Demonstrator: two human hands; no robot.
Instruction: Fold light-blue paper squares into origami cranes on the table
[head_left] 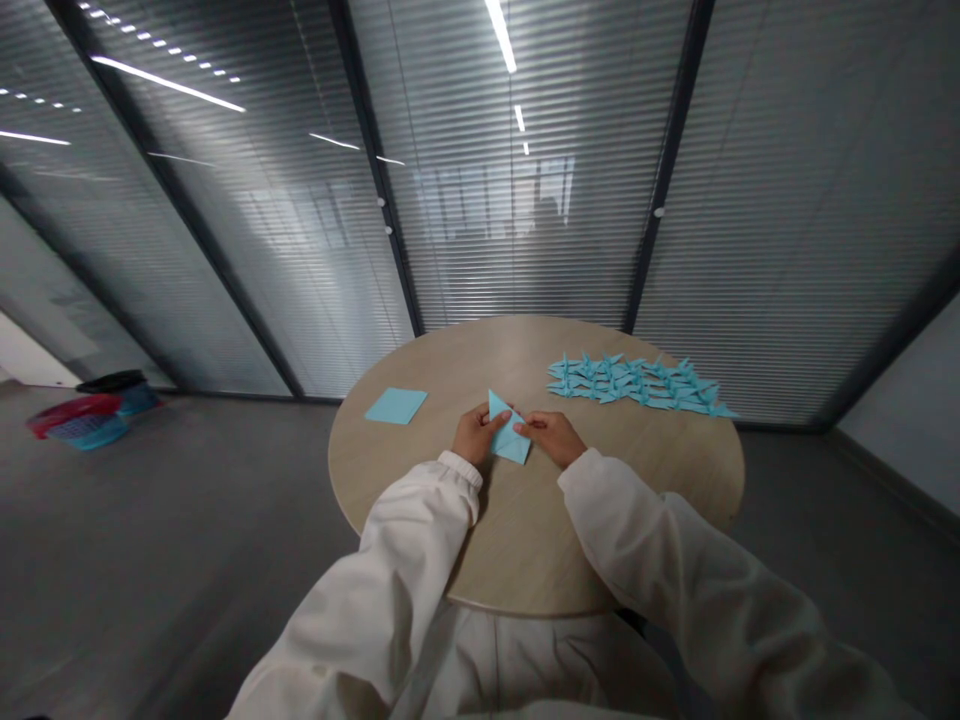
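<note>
A partly folded sheet of light blue origami paper (510, 446) is held between my two hands over the middle of the round table. My left hand (474, 434) grips its left edge, the thumb lying across the paper. On the right edge, the fingertips of my right hand (553, 436) pinch the sheet. One pointed corner sticks up between the hands. To the left lies a flat stack or sheet of blue paper (396, 406). Rows of folded blue paper cranes (630, 382) sit close together at the table's right rear.
The round wooden table (540, 570) stands against a glass partition with blinds (517, 250). Two bins or tubs, one with a red rim (79, 420) and one with a black rim (127, 388), are on the grey floor at far left.
</note>
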